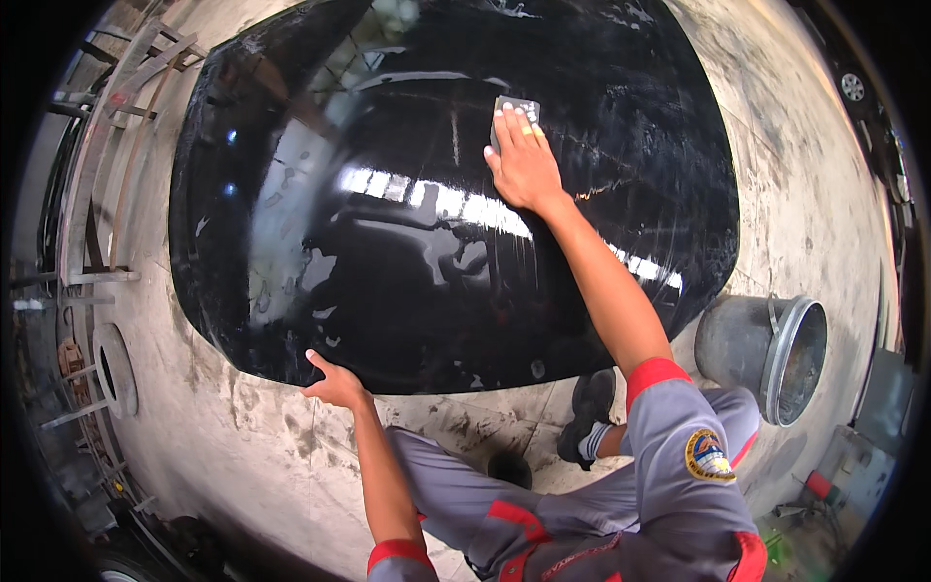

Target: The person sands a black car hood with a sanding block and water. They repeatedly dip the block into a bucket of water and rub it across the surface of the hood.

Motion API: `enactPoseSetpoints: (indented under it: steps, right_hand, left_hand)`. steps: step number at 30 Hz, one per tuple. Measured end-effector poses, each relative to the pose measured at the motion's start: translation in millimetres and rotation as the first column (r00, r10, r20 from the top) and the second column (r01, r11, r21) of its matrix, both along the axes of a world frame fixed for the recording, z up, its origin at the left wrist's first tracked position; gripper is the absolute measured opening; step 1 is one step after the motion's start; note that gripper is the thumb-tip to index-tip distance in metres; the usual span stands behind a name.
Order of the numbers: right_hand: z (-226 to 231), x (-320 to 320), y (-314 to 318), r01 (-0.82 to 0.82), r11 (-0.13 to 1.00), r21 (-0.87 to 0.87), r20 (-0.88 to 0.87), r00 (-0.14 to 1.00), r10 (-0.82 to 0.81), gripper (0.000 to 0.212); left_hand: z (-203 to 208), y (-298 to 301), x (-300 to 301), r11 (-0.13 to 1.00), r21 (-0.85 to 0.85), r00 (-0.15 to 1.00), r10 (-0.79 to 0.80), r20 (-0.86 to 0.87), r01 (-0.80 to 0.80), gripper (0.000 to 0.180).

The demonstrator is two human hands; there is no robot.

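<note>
A glossy black car hood (388, 320), wet and streaked, lies in front of me, its surface full of reflections. On its upper middle, my right hand (525, 167) lies nearly flat and presses down a dark grey sheet of sandpaper (529, 109) with pale marks. The sheet sticks out past the fingertips. Something yellow is wrapped round one finger of that hand. My left hand (337, 382) grips the hood's near edge at the left, thumb on top; its other fingers are mostly hidden.
On the floor to the right, a grey bucket (737, 349) lies on its side, its mouth facing right. A wooden frame (107, 165) and a round ring-like object (115, 371) stand along the left. My shoe (587, 417) is under the hood's near edge, beside a small dark container (510, 469).
</note>
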State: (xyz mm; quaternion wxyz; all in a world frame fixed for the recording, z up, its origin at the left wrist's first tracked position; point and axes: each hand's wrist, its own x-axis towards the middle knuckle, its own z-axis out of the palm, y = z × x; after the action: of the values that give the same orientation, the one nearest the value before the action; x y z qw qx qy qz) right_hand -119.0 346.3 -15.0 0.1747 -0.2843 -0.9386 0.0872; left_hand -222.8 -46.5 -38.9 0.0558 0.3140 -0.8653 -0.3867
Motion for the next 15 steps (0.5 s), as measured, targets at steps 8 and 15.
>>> enactPoseSetpoints:
  steps: [8,15]
  right_hand:
    - [15.7,75.5,-55.1,-0.147,0.987,-0.068,0.206,0.966,0.158,0.064]
    - [9.1,64.4,-62.6,-0.035,0.999,-0.042,0.127,0.991,0.040,0.068]
  left_hand:
    - [5.5,-10.7,-3.2,0.999,-0.049,1.000,-0.002,-0.013,0.001,0.108]
    - [-1.5,-24.4,-5.4,0.997,-0.076,1.000,0.016,-0.023,-0.017,0.109]
